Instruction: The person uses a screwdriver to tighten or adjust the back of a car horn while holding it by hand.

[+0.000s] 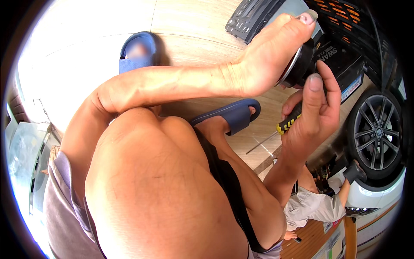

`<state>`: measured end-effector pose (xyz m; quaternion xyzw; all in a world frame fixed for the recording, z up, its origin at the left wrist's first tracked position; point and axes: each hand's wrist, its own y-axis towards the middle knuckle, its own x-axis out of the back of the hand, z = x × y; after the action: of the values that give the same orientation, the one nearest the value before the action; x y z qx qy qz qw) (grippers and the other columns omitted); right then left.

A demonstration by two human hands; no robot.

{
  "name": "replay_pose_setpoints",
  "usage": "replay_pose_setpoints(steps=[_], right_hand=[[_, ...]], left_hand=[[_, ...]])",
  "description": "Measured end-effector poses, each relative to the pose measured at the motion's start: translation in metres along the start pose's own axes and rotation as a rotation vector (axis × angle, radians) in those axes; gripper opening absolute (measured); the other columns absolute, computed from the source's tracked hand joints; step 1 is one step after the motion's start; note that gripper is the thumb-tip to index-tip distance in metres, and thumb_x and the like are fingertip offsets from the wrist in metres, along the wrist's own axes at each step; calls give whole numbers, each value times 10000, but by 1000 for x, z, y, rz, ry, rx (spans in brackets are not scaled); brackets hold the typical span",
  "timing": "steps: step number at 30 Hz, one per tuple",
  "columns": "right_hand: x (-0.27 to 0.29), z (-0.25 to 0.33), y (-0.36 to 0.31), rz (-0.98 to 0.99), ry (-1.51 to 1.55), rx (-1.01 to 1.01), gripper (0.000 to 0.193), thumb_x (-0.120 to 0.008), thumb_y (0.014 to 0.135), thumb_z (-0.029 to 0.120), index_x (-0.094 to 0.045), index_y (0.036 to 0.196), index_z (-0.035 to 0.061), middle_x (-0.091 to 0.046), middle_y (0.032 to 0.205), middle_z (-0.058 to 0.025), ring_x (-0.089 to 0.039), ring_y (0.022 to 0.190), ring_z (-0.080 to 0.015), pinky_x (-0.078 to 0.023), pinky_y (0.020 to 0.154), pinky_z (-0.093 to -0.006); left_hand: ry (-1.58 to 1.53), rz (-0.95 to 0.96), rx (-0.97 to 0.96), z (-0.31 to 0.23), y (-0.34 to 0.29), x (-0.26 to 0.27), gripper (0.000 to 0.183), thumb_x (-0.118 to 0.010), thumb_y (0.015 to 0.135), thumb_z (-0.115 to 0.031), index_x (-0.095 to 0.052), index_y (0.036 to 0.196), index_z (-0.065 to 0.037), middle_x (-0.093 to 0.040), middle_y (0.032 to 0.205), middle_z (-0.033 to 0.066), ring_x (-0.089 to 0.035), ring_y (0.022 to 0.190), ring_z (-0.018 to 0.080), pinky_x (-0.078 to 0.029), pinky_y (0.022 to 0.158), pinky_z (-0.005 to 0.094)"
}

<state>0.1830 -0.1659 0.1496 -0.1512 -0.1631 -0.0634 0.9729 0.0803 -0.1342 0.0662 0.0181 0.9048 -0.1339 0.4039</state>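
My left hand (269, 54) is closed round a round black part (305, 64) with a silver rim, gripping it from the near side. What lies under the fingers is hidden, and I cannot make out the part's exact kind. On its right side, my right hand (317, 105) has its thumb and forefinger up against the black part. Tucked in the curled lower fingers of that same hand is a screwdriver (288, 124) with a black and yellow handle. Its thin shaft slants down to the left, pointing away from the part.
A car stereo unit (245, 21) lies on the tiled floor beyond my hands. Beside it stand a black box (338, 64) and a black crate (340, 15). A car wheel (378, 131) and another person in pale shorts (312, 207) are at right. My feet wear blue slippers (237, 114).
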Motion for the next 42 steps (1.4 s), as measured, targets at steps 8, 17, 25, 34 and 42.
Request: replay_pose_setpoints(steps=[8, 17, 25, 34, 42], right_hand=[[1, 2, 2, 12, -53, 9, 403, -707, 923, 102, -564, 1258, -71, -661, 787, -97, -503, 523, -74, -384, 466, -203], [20, 7, 11, -58, -44, 2, 320, -691, 934, 107, -612, 1185, -74, -658, 865, -154, -497, 513, -93, -381, 460, -218], [27, 5, 11, 14, 22, -5, 282, -670, 953, 109, -612, 1166, -66, -672, 926, -150, -505, 533, -97, -391, 470, -226], [18, 25, 11, 28, -125, 7, 269, -670, 931, 52, -613, 1168, -62, -679, 1006, -143, -498, 548, -90, -390, 477, -217], [39, 9, 15, -88, -106, 232, 254, -629, 948, 34, -611, 1176, -78, -694, 989, -161, -483, 541, -89, -398, 469, -221]], left_hand=[[39, -39, 36, -5, -3, 0, 479, -422, 1038, -505, -516, 955, -43, -573, 744, 59, -546, 638, 117, -463, 567, 281], [-228, -14, 333, -3, 5, 5, 600, -363, 1016, -576, -607, 862, -49, -621, 652, 80, -572, 490, 175, -447, 426, 311], [-565, 112, 643, 9, 11, 21, 696, -373, 973, -646, -650, 983, -8, -702, 819, 146, -674, 632, 283, -572, 579, 392], [-695, 237, 733, 14, 10, 27, 781, -380, 976, -639, -623, 1214, 64, -703, 1058, 254, -714, 947, 368, -579, 898, 468], [-757, 301, 791, 10, 2, 29, 777, -306, 1019, -618, -527, 1352, 49, -625, 1249, 270, -646, 1132, 386, -489, 1036, 531]])
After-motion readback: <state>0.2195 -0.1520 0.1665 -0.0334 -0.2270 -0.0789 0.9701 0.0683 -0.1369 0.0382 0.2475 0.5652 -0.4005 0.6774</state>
